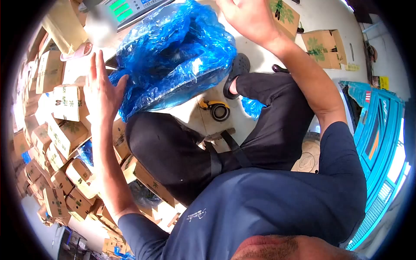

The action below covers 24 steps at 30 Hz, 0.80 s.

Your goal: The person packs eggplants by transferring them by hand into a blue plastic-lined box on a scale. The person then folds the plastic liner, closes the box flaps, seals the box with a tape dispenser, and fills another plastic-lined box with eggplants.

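A large blue plastic bag (173, 56) lies bunched over something in front of my knees, its lower edge stretched along a rim. At its left side is my left hand (103, 84), fingers spread and pointing up, thumb close to the plastic; nothing is in it. Past the bag's upper right edge, my right hand (247, 19) reaches to the top of the view, its fingertips partly cut off. A scale with a lit green display (121, 9) stands behind the bag. Between my legs a yellow and black tape dispenser (218, 111) rests on the floor.
Many cardboard boxes (67, 102) are heaped along the left. Another open carton (325, 48) stands at the upper right, beside a printed box (284, 18). A turquoise vehicle panel (378, 130) is on the right. A piece of blue plastic (252, 108) lies by my right leg.
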### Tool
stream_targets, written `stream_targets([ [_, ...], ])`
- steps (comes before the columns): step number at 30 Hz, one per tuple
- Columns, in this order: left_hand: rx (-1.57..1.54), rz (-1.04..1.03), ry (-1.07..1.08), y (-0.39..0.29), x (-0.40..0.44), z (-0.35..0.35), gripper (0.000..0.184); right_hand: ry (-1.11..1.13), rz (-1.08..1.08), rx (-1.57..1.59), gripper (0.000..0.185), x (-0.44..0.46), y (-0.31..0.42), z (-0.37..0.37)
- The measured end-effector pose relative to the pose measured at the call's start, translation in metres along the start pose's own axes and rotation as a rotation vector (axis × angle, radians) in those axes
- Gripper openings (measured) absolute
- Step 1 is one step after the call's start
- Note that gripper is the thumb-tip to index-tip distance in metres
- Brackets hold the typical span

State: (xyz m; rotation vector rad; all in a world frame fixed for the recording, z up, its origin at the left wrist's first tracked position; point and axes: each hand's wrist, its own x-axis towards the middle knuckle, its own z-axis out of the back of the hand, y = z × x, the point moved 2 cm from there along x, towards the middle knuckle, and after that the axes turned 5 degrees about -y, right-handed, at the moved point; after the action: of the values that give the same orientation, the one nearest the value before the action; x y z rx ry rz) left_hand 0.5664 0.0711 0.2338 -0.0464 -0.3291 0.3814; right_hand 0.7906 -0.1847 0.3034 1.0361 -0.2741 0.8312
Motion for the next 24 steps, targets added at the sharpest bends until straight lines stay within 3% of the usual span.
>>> stream_targets([
  [1, -0.001, 0.053, 0.122, 0.010, 0.000, -0.010, 0.074, 0.007, 0.183, -0.005, 0.026, -0.002, 0.008, -0.001],
  [3, 0.205, -0.107, 0.140, 0.017, -0.004, -0.017, 0.046, 0.023, 0.555, -0.011, 0.018, -0.008, 0.017, -0.006],
  [5, 0.200, -0.132, 0.091, 0.024, -0.004, -0.024, 0.030, 0.540, 0.335, -0.046, 0.027, -0.029, 0.013, -0.036],
  [6, 0.199, -0.147, 0.063, 0.027, -0.001, -0.026, 0.022, 0.808, 0.192, -0.209, 0.034, -0.034, 0.008, -0.054],
  [7, -0.004, 0.006, 0.045, 0.034, 0.003, -0.026, 0.020, 1.069, 0.045, -0.374, 0.042, -0.038, 0.001, -0.072],
  [10, -0.560, 0.398, -0.018, 0.049, 0.012, -0.016, 0.012, 1.154, 0.019, -0.514, 0.069, -0.056, -0.041, -0.116],
  [11, -0.527, 0.493, 0.047, 0.054, 0.013, 0.000, 0.017, 1.144, 0.055, -0.494, 0.073, -0.062, -0.043, -0.123],
  [14, -0.916, 0.499, -0.113, 0.077, 0.007, 0.012, 0.035, 1.440, 0.120, -0.577, 0.071, -0.071, -0.039, -0.143],
  [17, -1.200, 0.473, -0.124, 0.076, -0.006, 0.041, 0.046, 1.638, 0.166, -0.795, 0.047, -0.082, -0.063, -0.166],
  [20, -1.098, 0.362, -0.057, 0.084, -0.030, 0.042, 0.039, 1.398, 0.187, -0.525, 0.038, -0.071, -0.041, -0.151],
  [23, -1.018, 0.511, -0.306, 0.089, -0.049, 0.044, 0.035, 0.898, 0.300, -0.181, 0.025, -0.044, 0.002, -0.120],
  [24, -1.022, 0.586, -0.446, 0.092, -0.051, 0.047, 0.031, 0.608, 0.457, -0.114, 0.024, -0.035, 0.008, -0.110],
])
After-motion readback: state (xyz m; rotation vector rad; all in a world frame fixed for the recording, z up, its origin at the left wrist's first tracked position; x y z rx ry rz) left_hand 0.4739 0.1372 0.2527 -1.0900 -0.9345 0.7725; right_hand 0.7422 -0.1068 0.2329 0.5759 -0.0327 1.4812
